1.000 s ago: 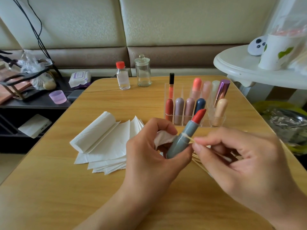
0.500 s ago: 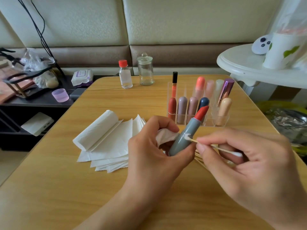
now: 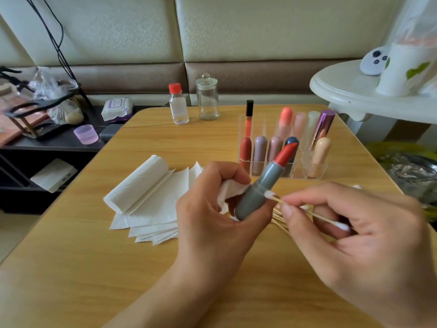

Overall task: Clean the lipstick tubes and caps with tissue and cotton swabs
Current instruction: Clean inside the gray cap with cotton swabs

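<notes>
1. The grey lipstick tube [image 3: 257, 195] is held above the middle of the table [image 3: 82, 268], tilted up and to the right with its red bullet [image 3: 285, 155] wound out, probably so that the seam round its collar faces the swab.
2. The left hand [image 3: 212, 214] grips the base of the tube with curled fingers and thumb, and a wad of tissue [image 3: 230, 191] is tucked in the same hand behind the tube, likely kept ready for wiping.
3. The right hand [image 3: 350, 235] pinches a cotton swab [image 3: 305, 210] near its front between thumb and fingertips. One cotton tip touches the collar of the tube; the other tip sticks out past the fingers.
4. More wooden swab sticks [image 3: 280, 221] lie on the table just beneath the hands, partly hidden, within easy reach.
5. A fanned stack of tissues [image 3: 151, 204] lies to the left, its top sheet rolled over.
6. A clear organizer [image 3: 283, 147] beyond the hands stands capped lipsticks upright in compartments, presumably those waiting or done; which, I cannot tell.
7. A red-capped bottle [image 3: 178, 104] and a glass jar [image 3: 208, 98] stand at the far edge.
8. A wipes packet [image 3: 117, 108] on the side shelf has a purple label, too small to read. No other writing is legible.
</notes>
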`<state>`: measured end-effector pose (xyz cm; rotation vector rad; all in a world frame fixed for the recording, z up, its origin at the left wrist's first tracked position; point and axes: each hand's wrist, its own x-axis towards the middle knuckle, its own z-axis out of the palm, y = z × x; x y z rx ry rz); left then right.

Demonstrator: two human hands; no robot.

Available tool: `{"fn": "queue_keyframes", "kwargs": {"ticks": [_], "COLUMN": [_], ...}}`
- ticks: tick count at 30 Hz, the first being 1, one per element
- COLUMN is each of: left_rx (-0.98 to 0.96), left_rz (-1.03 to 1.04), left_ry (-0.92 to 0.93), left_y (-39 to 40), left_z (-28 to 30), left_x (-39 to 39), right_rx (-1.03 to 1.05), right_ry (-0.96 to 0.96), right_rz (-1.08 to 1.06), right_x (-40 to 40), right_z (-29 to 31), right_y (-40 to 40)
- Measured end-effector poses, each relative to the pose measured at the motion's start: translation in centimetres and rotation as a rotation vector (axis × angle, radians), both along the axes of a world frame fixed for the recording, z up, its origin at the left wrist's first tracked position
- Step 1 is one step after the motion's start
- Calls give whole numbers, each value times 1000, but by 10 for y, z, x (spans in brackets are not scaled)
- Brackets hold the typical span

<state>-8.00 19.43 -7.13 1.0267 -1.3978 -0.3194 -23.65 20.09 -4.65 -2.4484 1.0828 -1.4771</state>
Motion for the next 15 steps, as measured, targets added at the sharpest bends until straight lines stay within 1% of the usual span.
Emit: {"fn": "queue_keyframes", "kwargs": {"ticks": [3,5,15], "left_rx": [-43,-45,-24], "left_rz": [43,49,35], "left_ry": [-85,-103,-41], "left_y": [0,1,2], "left_z": [-1,-1,-1], "left_x": [1,0,0], "right_rx": [-20,-24,-68], "right_ry": [9,12,7], "right_rz": [-15,-10,-32], "right_x": [2,3,3], "right_z": [-1,-2,-4], "right_y": [0,-1,-1]}}
